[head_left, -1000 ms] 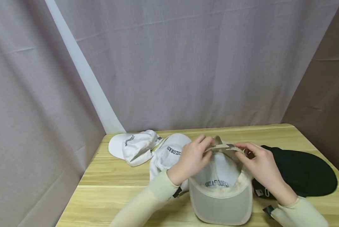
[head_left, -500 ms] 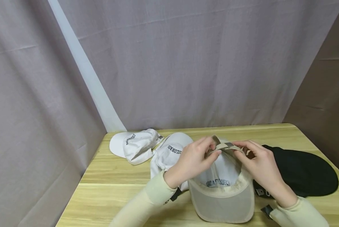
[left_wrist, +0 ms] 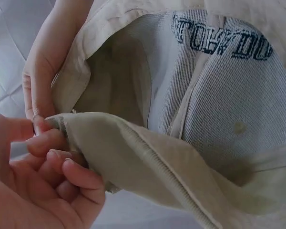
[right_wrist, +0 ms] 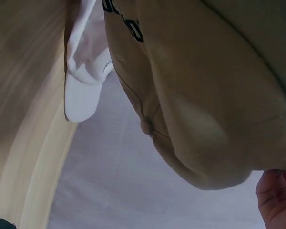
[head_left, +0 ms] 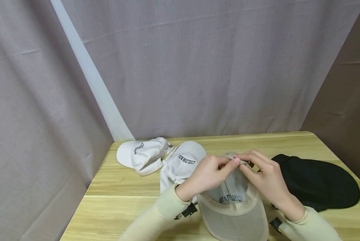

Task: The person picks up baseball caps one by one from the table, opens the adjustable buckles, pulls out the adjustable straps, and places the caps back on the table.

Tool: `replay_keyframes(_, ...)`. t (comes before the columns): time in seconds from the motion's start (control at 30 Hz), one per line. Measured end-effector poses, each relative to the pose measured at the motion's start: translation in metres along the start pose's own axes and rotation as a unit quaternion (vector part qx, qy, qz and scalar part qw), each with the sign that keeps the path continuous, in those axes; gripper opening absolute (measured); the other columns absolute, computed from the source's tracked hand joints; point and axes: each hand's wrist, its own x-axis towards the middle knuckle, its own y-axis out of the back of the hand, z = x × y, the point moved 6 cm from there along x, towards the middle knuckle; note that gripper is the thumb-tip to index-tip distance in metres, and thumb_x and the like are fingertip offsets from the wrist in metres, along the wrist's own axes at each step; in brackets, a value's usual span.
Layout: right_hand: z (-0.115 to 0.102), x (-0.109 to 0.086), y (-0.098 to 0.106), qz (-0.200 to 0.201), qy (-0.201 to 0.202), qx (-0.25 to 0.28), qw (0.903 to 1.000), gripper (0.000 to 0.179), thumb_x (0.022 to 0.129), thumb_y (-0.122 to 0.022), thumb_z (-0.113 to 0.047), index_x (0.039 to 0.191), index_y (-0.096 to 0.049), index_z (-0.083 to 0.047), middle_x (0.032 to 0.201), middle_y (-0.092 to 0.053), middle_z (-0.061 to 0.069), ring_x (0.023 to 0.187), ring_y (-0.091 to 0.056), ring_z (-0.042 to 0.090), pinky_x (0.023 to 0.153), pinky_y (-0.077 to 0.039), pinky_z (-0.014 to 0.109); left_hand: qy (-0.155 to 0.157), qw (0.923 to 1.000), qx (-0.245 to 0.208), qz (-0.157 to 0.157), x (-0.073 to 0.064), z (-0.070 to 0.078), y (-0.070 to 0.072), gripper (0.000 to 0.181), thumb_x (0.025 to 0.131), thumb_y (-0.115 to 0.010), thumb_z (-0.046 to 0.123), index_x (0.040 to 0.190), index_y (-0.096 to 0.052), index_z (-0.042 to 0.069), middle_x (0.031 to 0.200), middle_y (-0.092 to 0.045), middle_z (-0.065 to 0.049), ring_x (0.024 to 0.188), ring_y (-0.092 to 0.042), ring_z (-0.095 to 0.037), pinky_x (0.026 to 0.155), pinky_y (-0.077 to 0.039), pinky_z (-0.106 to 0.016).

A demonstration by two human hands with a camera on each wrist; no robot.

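A beige baseball cap [head_left: 234, 223] is held with its inside facing up and its brim toward the person. Dark lettering shows through the inner front panel. At the cap's back strap [head_left: 244, 163], my left hand [head_left: 208, 174] pinches with thumb and fingers. My right hand [head_left: 267, 179] grips the same strap just to the right, and the fingertips of both hands almost meet. The strap's buckle is hidden by the fingers. In the left wrist view, the left fingers curl at the edge of the cap's back band [left_wrist: 128, 152]. The right wrist view shows the cap's outer crown [right_wrist: 195, 109].
Two white caps with dark lettering lie on the wooden table [head_left: 113, 207]: one white cap [head_left: 149, 155] at the back left, another white cap [head_left: 183, 160] beside it. A black cap [head_left: 318, 182] lies at the right. Grey curtains [head_left: 198, 73] enclose the back and sides.
Both hands have drawn closer together on the strap, covering the buckle that showed before. The right hand has shifted left and the cap's brim has moved slightly nearer the person.
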Motion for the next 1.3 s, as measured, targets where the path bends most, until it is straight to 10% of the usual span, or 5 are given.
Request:
replay_keyframes(0.37, -0.006, 0.0, -0.005, 0.025, 0.026, 0.032, 0.9988, 0.041, 0.101, -0.058, -0.041, 0.1, -0.076, -0.004, 0.09, -0.069, 0.006, 0.067, -0.046, -0.001, 0.054, -0.034, 0.012, 0.068, 0.9918, -0.102, -0.036, -0.009, -0.009, -0.006, 0.045, 0.107, -0.042, 0.037, 0.085, -0.071, 0.012, 0.083, -0.063, 0.01, 0.069, -0.056, -0.002, 0.067, -0.048, -0.018)
replay_keyframes(0.7, -0.009, -0.003, -0.004, 0.014, 0.016, 0.057, 0.9982, 0.012, 0.099, -0.065, -0.008, 0.102, -0.076, -0.003, 0.092, -0.07, 0.007, 0.062, -0.043, -0.001, 0.051, -0.034, 0.013, 0.065, 0.9884, -0.131, -0.039, -0.017, -0.01, -0.018, 0.035, 0.106, -0.041, 0.026, 0.096, -0.069, 0.006, 0.062, -0.049, 0.007, 0.046, -0.041, -0.002, 0.046, -0.039, -0.02)
replay_keyframes(0.83, -0.003, -0.006, -0.001, 0.011, -0.052, 0.062, 0.9967, 0.037, 0.08, -0.068, 0.021, 0.105, -0.075, -0.005, 0.087, -0.07, -0.002, 0.054, -0.041, 0.001, 0.049, -0.036, 0.016, 0.035, 0.9896, -0.139, -0.007, -0.019, -0.005, -0.018, 0.023, 0.102, -0.047, 0.018, 0.086, -0.061, 0.009, 0.063, -0.044, 0.008, 0.051, -0.038, 0.0, 0.046, -0.034, -0.017)
replay_keyframes(1.1, 0.001, -0.007, -0.001, -0.009, -0.113, 0.068, 0.9912, 0.037, 0.085, -0.068, 0.018, 0.11, -0.075, -0.009, 0.069, -0.059, -0.012, 0.05, -0.04, 0.003, 0.049, -0.038, 0.019, 0.0, 0.9895, -0.144, 0.004, -0.023, -0.002, -0.014, 0.018, 0.101, -0.049, 0.014, 0.087, -0.059, 0.007, 0.063, -0.042, 0.007, 0.054, -0.036, 0.0, 0.049, -0.032, -0.017)
replay_keyframes(1.3, 0.005, -0.01, 0.0, -0.001, -0.128, 0.059, 0.99, 0.038, 0.085, -0.068, 0.017, 0.112, -0.074, -0.01, 0.093, -0.071, -0.012, 0.054, -0.052, 0.004, 0.052, -0.043, 0.018, -0.078, 0.9956, -0.006, 0.051, -0.029, -0.001, -0.007, 0.017, 0.099, -0.063, 0.027, 0.105, -0.058, 0.012, 0.086, -0.053, 0.006, 0.068, -0.044, 0.0, 0.057, -0.038, -0.012)
